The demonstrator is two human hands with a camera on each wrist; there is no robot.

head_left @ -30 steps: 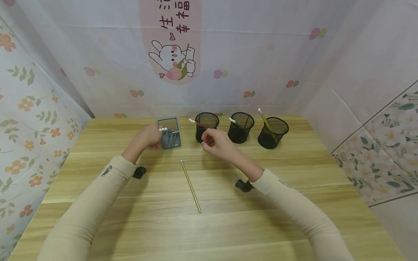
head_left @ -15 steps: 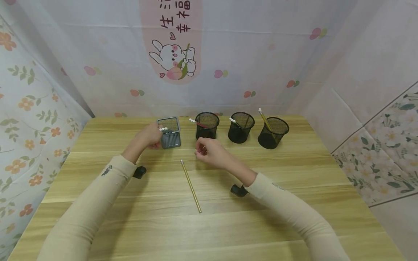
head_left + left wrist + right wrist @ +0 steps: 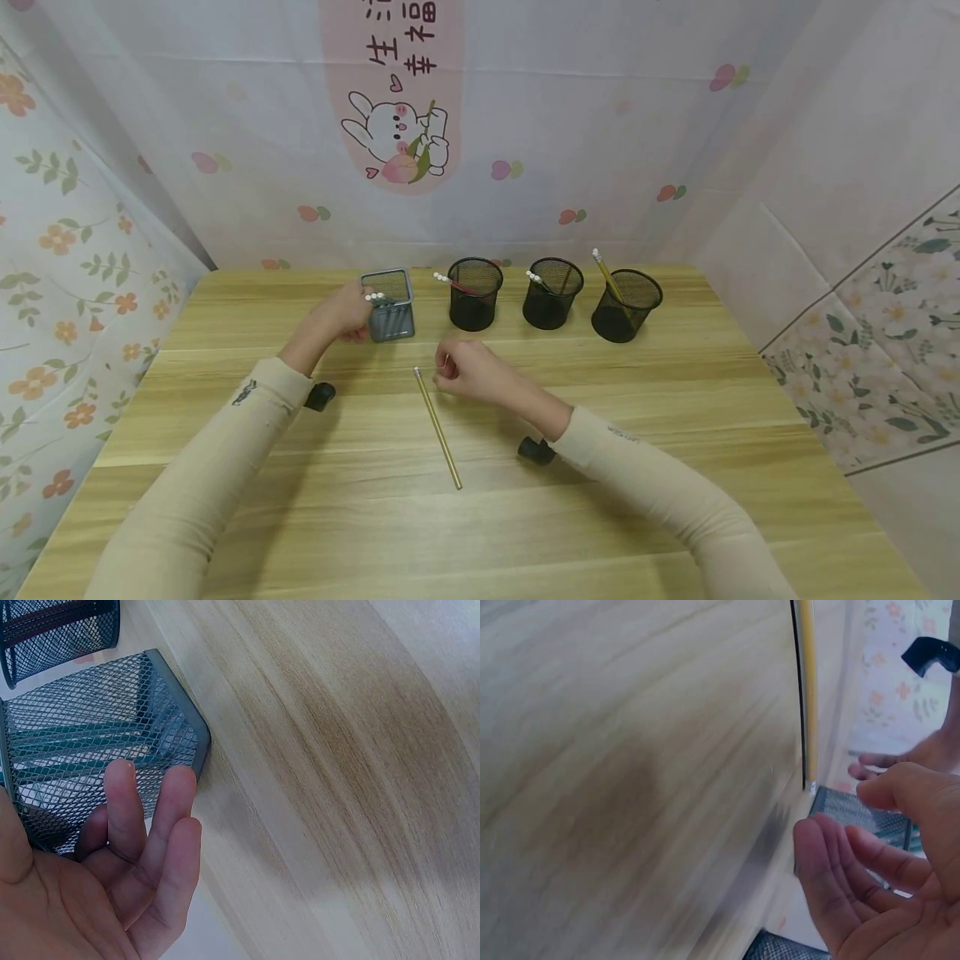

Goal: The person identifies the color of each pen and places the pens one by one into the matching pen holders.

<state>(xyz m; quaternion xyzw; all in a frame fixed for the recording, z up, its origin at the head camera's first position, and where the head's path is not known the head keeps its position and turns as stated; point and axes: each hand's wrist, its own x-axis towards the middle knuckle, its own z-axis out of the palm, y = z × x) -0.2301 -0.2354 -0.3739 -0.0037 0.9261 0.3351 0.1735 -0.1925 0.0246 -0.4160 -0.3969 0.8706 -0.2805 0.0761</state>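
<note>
My left hand [image 3: 345, 312] is at the left side of a grey square mesh pen holder [image 3: 393, 321], its thumb and index finger at the wall near the rim. The other fingers [image 3: 176, 795] lie relaxed in front of the mesh in the left wrist view. Several green pencils [image 3: 82, 735] show through it. A yellow pencil [image 3: 438, 429] with a white eraser end lies on the table. My right hand [image 3: 472, 371] hovers just right of the pencil's eraser end, fingers loosely bent, thumb apart from them, nothing held.
Three round black mesh pen holders stand in a row along the back: one with red pencils [image 3: 462, 289], one with green pencils [image 3: 542, 283], one with yellow pencils [image 3: 609, 275]. A patterned curtain [image 3: 525, 125] hangs behind the wooden table [image 3: 360, 533].
My right hand has moved back from the black pen holder with red pencils, down and left toward the lying pencil. My left hand has stayed at the grey holder.
</note>
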